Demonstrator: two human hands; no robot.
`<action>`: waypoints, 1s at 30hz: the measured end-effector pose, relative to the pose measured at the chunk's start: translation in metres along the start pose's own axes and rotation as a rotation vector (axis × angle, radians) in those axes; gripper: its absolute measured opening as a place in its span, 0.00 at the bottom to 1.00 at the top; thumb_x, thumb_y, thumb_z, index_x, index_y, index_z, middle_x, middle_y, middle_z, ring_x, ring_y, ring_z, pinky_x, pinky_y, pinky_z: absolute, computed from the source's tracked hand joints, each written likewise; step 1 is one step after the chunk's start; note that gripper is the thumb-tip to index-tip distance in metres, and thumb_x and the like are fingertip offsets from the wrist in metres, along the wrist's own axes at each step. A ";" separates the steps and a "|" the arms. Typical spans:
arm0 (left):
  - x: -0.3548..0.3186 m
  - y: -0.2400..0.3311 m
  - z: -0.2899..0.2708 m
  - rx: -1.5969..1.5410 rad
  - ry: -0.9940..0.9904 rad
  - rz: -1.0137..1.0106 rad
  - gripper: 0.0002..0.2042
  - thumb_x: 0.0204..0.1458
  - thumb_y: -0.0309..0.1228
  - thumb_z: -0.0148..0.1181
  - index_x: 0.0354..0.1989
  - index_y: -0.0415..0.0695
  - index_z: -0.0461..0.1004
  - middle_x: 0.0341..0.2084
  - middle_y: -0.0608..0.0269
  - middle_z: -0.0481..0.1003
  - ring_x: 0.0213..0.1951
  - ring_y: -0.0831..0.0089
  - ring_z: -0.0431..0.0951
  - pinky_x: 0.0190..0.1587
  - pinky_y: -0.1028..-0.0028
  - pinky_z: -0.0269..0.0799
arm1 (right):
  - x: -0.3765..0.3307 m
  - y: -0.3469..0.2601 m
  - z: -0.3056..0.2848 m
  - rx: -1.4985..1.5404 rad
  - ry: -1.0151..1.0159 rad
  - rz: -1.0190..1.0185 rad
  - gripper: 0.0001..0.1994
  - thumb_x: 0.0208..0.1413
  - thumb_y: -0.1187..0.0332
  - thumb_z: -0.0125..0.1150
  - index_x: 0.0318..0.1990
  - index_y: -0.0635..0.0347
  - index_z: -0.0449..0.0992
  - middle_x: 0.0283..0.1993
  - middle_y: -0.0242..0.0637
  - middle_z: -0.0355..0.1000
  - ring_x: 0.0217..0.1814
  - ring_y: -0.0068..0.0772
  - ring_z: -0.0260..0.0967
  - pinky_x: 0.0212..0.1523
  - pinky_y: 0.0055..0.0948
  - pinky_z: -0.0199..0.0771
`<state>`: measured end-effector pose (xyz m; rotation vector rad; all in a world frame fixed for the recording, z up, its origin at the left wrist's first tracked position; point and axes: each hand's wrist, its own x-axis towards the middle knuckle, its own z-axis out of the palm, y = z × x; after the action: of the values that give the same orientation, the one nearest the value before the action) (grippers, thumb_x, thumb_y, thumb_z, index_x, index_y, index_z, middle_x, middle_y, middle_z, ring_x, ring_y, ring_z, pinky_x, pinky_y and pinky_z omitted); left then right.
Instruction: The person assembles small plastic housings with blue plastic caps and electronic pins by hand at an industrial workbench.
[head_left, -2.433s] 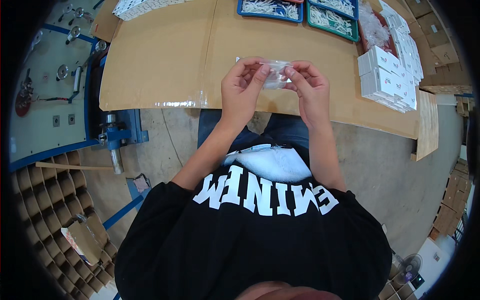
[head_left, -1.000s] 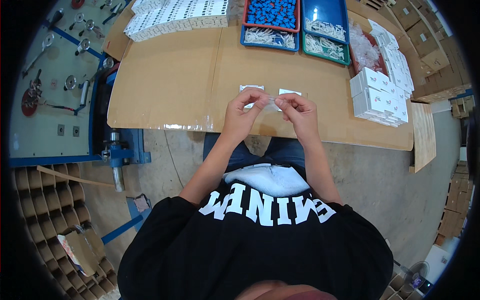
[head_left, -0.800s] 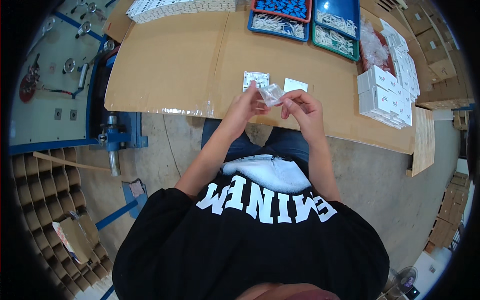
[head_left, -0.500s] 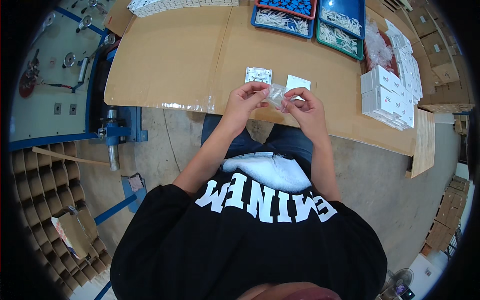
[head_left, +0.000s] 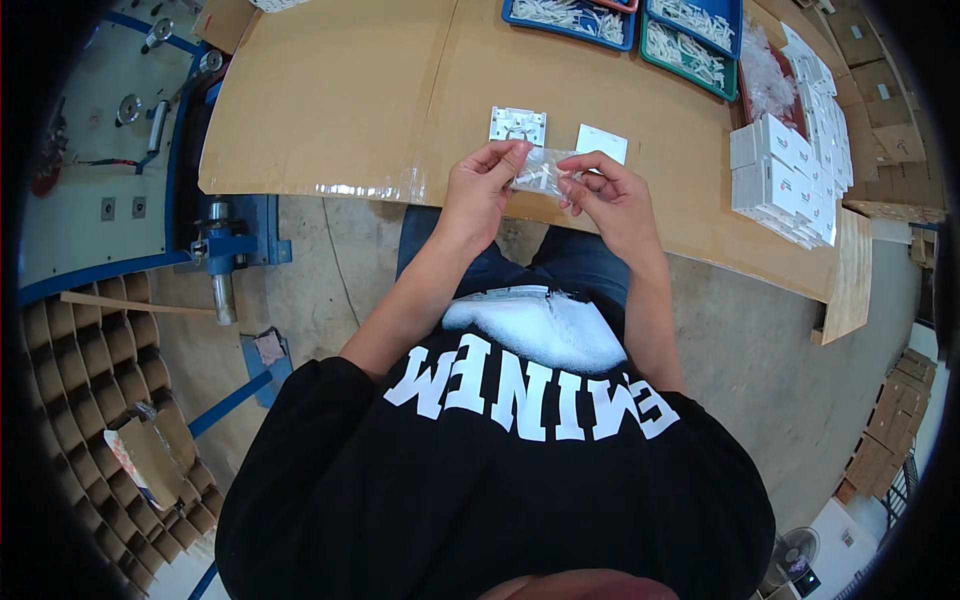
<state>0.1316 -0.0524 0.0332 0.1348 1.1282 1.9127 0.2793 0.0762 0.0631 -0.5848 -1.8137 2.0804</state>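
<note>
- Pinched between both hands: left hand [head_left: 483, 190] grips the left edge of a small clear plastic bag [head_left: 540, 172] with thumb and fingers closed on it; right hand [head_left: 608, 195] has fingertips closed on the bag's right edge
- Bag is held in the air just above the near edge of the cardboard-covered table [head_left: 330, 100], holds a few small white parts, exact kind too small to tell
- On the table just beyond the hands, left to right: white square plate with a cut-out [head_left: 518, 125], then a plain white square plate [head_left: 602, 142]
- Further right: stack of small white boxes [head_left: 785, 190]; at the far edge blue tray [head_left: 570, 15] and green tray [head_left: 695, 45] with white parts
- Step looks like handling or opening the little bag, mouth state unclear
- Next move likely needs a fine two-finger pull at the top edge, bag kept level so parts don't spill
</note>
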 end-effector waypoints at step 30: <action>0.053 0.016 -0.059 1.065 -0.328 0.339 0.09 0.57 0.29 0.67 0.45 0.42 0.81 0.27 0.63 0.78 0.28 0.72 0.75 0.34 0.74 0.70 | 0.061 0.054 0.004 -0.381 0.007 0.071 0.06 0.60 0.76 0.65 0.43 0.64 0.82 0.34 0.31 0.74 0.33 0.17 0.67 0.35 0.19 0.69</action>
<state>0.0608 -0.0548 -0.0060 1.2278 1.8421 1.2741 0.2257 0.0954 0.0042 -0.7589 -2.2320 1.7767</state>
